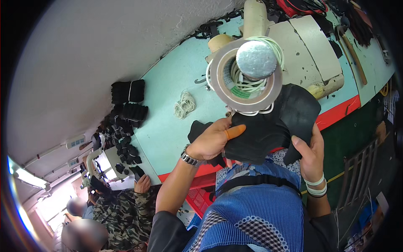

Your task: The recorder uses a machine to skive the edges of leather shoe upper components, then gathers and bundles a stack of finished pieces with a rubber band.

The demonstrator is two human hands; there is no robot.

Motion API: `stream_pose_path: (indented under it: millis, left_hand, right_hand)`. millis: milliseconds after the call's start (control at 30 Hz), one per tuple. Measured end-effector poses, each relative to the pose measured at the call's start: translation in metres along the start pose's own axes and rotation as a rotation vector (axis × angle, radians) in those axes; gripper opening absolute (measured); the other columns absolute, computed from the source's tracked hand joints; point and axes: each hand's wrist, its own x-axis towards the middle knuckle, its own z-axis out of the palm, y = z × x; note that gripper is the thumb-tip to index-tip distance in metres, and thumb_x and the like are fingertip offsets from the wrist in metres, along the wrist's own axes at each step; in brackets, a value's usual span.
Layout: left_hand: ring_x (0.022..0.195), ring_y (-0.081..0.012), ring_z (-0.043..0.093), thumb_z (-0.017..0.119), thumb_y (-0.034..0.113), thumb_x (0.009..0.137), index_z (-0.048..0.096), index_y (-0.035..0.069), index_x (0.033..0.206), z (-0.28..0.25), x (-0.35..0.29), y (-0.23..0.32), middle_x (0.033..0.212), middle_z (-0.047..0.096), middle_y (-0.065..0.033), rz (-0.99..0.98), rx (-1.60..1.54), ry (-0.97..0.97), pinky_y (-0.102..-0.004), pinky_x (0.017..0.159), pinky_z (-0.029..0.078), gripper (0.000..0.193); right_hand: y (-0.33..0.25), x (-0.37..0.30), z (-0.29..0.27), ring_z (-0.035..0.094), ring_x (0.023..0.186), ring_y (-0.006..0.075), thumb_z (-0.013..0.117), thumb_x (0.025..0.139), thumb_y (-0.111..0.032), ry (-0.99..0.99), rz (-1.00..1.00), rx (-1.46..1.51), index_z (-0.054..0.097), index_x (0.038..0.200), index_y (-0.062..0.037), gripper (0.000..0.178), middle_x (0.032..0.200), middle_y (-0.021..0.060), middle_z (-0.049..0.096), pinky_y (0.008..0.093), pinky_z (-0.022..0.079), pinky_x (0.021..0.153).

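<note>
At the bench's red front edge I hold black, leather-like pieces [257,137] with both hands; their exact kind is unclear. My left hand [212,140] is closed on their left side, an orange cover on its thumb [235,132]. My right hand [310,156] grips the right part, a smooth curved black panel [299,110], with the thumb on top. Another dark piece [199,130] shows behind my left hand. Just beyond the pieces, a large tape roll [218,82] has pale cord [249,86] coiled inside it and a round, silvery metal top [256,59] over it.
A bundle of pale cord [184,105] lies on the light green bench [157,130]. Tied black stacks [128,92] line the wall side. Beyond the roll are a cream board [308,50] and a wooden-handled hammer [354,59]. A co-worker in camouflage [121,218] sits at left.
</note>
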Motion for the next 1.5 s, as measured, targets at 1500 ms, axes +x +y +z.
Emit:
stream_pose_path:
  millis: [1500]
  left_hand:
    - [0.081, -0.0247, 0.068, 0.042, 0.018, 0.099, 0.048, -0.011, 0.117, 0.010, 0.003, 0.000, 0.102, 0.063, -0.0183, 0.090, 0.035, 0.108, -0.0333, 0.058, 0.061, 0.035]
  right_hand:
    - [0.008, -0.006, -0.004, 0.055, 0.093, 0.0132, 0.053, 0.079, -0.003, 0.112, 0.033, 0.109, 0.048, 0.122, 0.0067, 0.044, 0.107, 0.0085, 0.058, 0.0238, 0.042, 0.086]
